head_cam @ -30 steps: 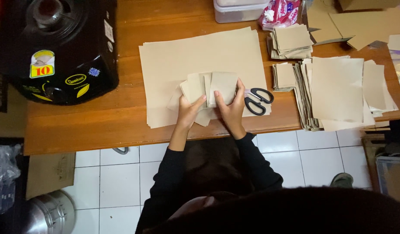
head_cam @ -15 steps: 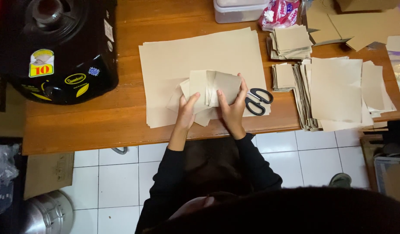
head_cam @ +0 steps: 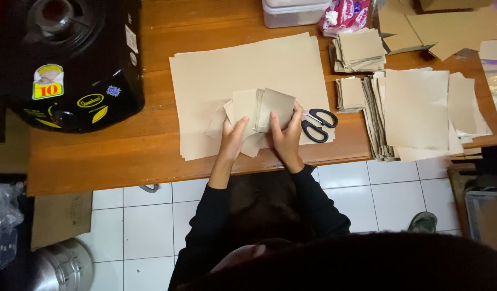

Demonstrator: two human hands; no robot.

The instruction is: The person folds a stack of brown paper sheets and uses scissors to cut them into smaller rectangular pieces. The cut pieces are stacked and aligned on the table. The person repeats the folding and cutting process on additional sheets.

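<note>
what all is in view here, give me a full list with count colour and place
small paper pieces: a fanned handful, tan, held in both hands
large paper sheets: one stack, tan, table middle
scissors: one, black handles, right of the hands
cut paper stacks: several, tan, table right
plastic container: one, clear, far edge
red-and-white packet: one, beside the container
black appliance: one, table left
wooden table: one, brown
metal pot: one, silver, on the floor
left hand: on the pieces
right hand: on the pieces
</note>
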